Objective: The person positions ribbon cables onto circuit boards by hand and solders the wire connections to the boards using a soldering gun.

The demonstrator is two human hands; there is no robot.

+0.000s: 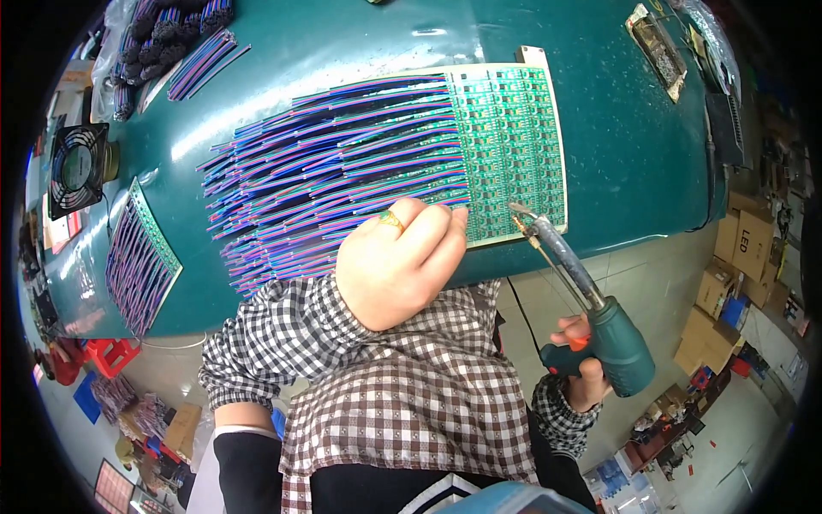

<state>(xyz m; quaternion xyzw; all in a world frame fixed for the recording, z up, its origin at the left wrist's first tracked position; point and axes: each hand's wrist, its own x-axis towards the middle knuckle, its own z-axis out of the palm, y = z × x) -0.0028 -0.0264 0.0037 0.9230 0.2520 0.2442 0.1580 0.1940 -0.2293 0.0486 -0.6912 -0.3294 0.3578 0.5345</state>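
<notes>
My left hand, with a gold ring on one finger, is closed, its fingertips pressed together at the near edge of the wired rows. What they pinch is hidden under the fingers. Beneath and beside it lies a green circuit board panel made of many small boards. Rows of blue, pink and black wires are joined to it and trail off to the left. My right hand is wrapped round the grip of a green soldering gun. The gun's hot tip points up-left, over the bare near part of the panel.
A smaller wired panel lies at the left on the green table. Behind it stands a black fan. Wire bundles are heaped at the far left. A dirty metal tray sits far right. Cardboard boxes stand beyond the table.
</notes>
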